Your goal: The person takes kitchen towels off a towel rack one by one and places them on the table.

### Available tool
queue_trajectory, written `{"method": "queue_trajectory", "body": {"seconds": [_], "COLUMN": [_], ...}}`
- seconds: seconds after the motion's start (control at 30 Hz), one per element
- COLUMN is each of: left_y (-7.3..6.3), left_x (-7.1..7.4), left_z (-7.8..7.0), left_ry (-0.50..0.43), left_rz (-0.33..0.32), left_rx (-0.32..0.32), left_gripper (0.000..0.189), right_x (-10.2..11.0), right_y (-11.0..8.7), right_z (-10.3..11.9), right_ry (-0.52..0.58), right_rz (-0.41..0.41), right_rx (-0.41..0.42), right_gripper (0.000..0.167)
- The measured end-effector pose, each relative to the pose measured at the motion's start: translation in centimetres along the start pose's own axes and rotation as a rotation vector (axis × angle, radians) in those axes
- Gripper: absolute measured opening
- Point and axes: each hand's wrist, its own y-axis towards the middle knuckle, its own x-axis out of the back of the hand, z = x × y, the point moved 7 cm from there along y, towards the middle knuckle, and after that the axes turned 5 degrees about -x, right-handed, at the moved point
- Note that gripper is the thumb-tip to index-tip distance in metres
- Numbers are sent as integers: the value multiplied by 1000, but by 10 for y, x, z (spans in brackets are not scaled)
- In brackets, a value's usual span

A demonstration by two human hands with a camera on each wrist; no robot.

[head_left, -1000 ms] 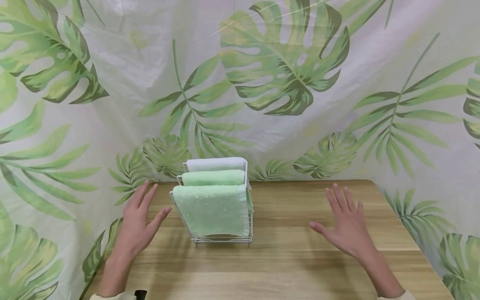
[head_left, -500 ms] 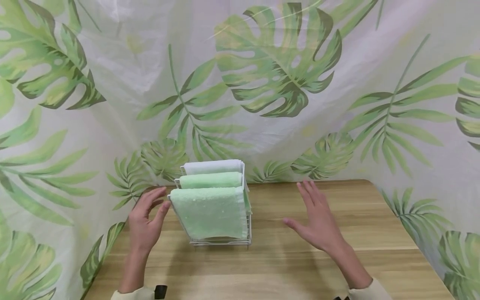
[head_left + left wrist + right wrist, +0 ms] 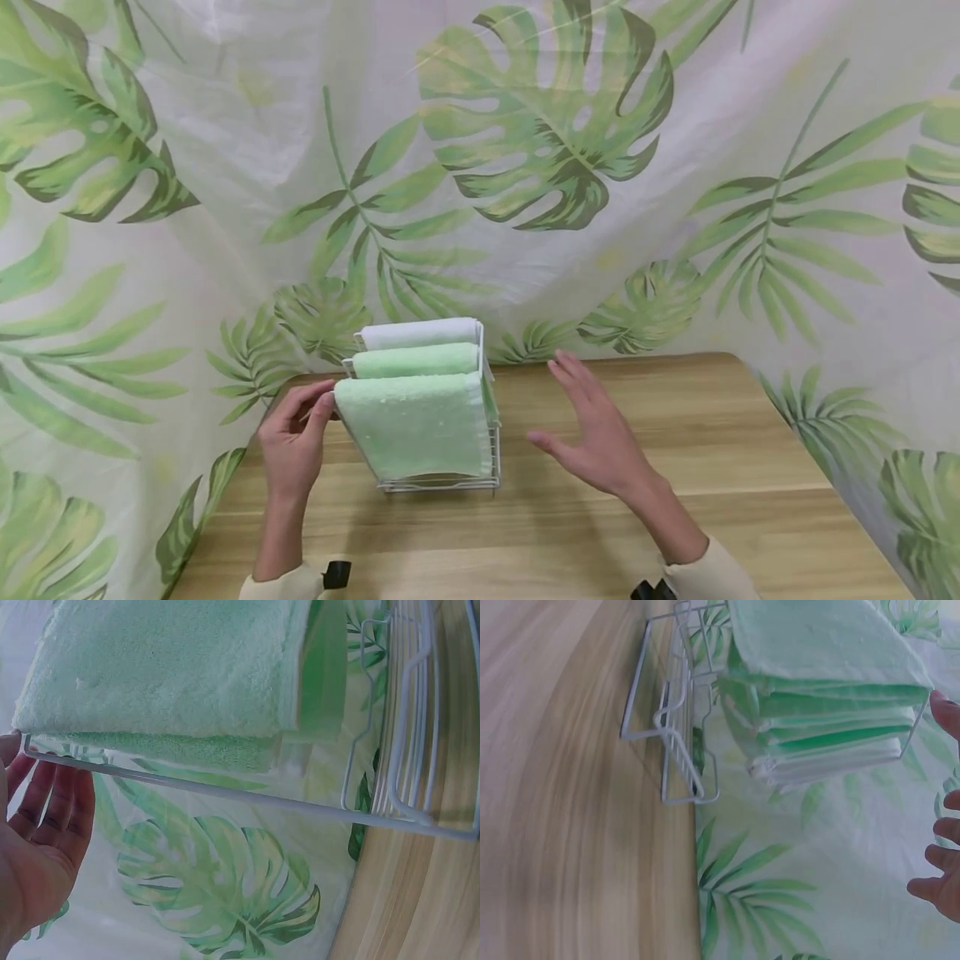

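Observation:
A white wire rack (image 3: 438,487) stands on the table with towels draped over its bars. At the front hangs a light green towel (image 3: 412,425), then another green towel (image 3: 412,361), and at the back a white towel (image 3: 416,334). My left hand (image 3: 292,442) pinches the rack's upper left front corner beside the front towel. In the left wrist view its thumb is at the corner of the white rod (image 3: 240,796) and its fingers are behind. To the rack's right, my right hand (image 3: 600,446) hovers with fingers extended, touching nothing.
The wooden table (image 3: 675,500) extends around the rack. Behind it hangs a leaf-patterned cloth (image 3: 562,267), which also covers both sides. Black straps or mounts (image 3: 337,574) sit at the cream sleeves (image 3: 288,583).
The left hand has moved right and closed its fingertips on the rack's corner. My right hand has come left towards the rack. The rack stays in place; the head view shifts slightly.

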Motion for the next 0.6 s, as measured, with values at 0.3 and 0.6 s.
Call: {"method": "queue_trajectory", "body": {"seconds": [0.3, 0.6], "left_y": [2, 8], "left_x": [2, 1], "left_z": [6, 11], "left_ry": [126, 132], "left_rz": [5, 48], "left_rx": [86, 91], "left_gripper": [14, 13], "right_x": [-2, -2], "right_y": [9, 31], "right_z": [23, 50], "right_ry": [2, 39], "right_rz": [-20, -30], "right_rx": [96, 212], "right_gripper": [91, 86]}}
